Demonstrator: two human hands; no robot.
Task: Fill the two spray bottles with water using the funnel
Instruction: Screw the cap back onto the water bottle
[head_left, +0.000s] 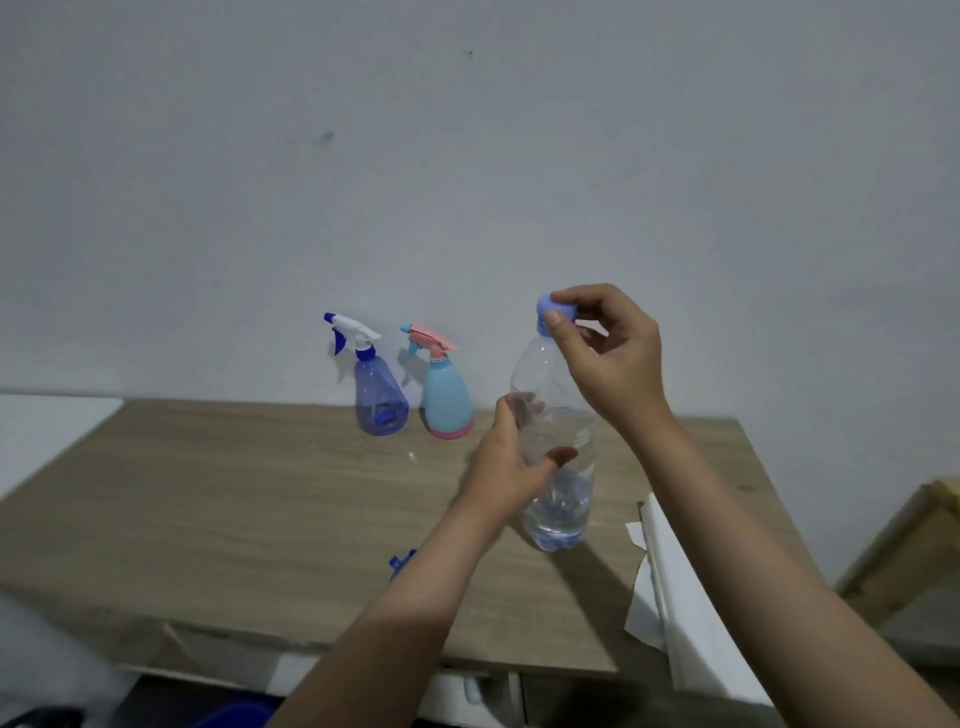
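I hold a clear plastic water bottle (558, 415) upright above the wooden table (260, 509), with a little water in its bottom. My left hand (511, 462) wraps its middle. My right hand (608, 348) pinches its light-blue cap (545, 306) with thumb and fingers. Two spray bottles stand at the table's back by the wall: a translucent blue one (376, 389) with a white and blue trigger head, and a light-blue one (445, 400) with a pink trigger head and pink base. A small blue object (401, 562) peeks out beside my left forearm; I cannot tell what it is.
White paper or card pieces (675, 587) lie at the table's right front corner. A wooden box or frame (909, 551) stands at the right beyond the table. A white surface (47, 426) adjoins the table at the left. A grey wall rises behind.
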